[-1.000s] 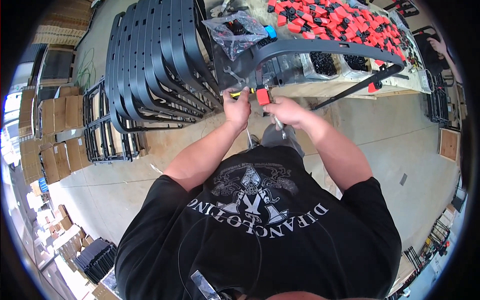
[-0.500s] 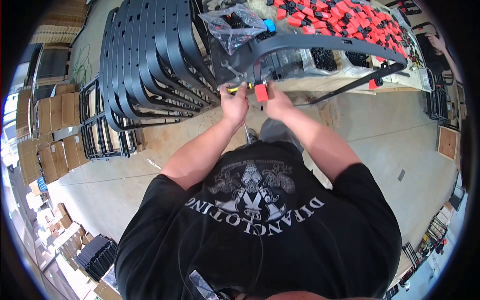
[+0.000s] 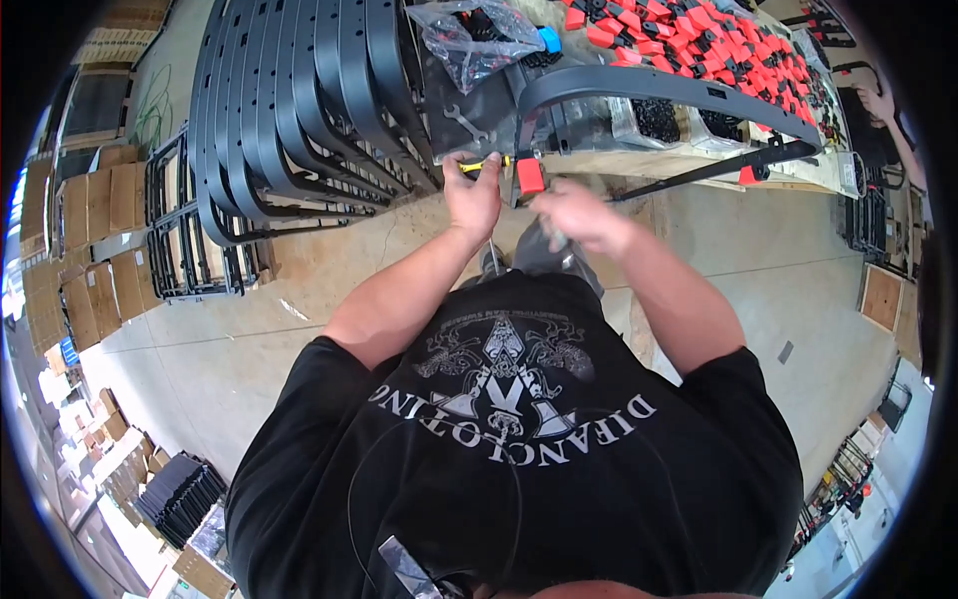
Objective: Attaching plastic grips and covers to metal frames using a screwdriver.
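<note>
- Clock directions are read from the red block [image 3: 530, 177], which lies at the near left leg of the frame [image 3: 649, 82]; how the two join cannot be made out.
- Left hand [image 3: 473, 198], at 9 o'clock: thumb and fingers closed around a yellow and black tool [image 3: 483, 164], whose inner end points to 3 o'clock, toward the block.
- Right hand [image 3: 581, 216], at 4 o'clock, just beside the block: blurred, fingers curled; whether they hold anything cannot be told.
- Frame: dark and curved, arching from the block through 1 o'clock to a far corner near 3 o'clock.
- Wrench [image 3: 467, 124], at 10 o'clock, lying flat on the dark part of the bench [image 3: 689, 172].
- Clear bag [image 3: 477, 68], at 11 o'clock, with dark parts inside; a small blue item [image 3: 549, 40] stands beside it at 12 o'clock.
- Heap [image 3: 699, 50] of red and black pieces, toward 2 o'clock, beyond the frame.
- Two bins [image 3: 651, 144] of small black parts, between 2 and 3 o'clock, in front of the heap.
- Stack [image 3: 289, 100] of similar frames, between 9 and 10 o'clock, leaning in a row.
- Cartons [image 3: 105, 205], at 9 o'clock, well apart from the hands.
</note>
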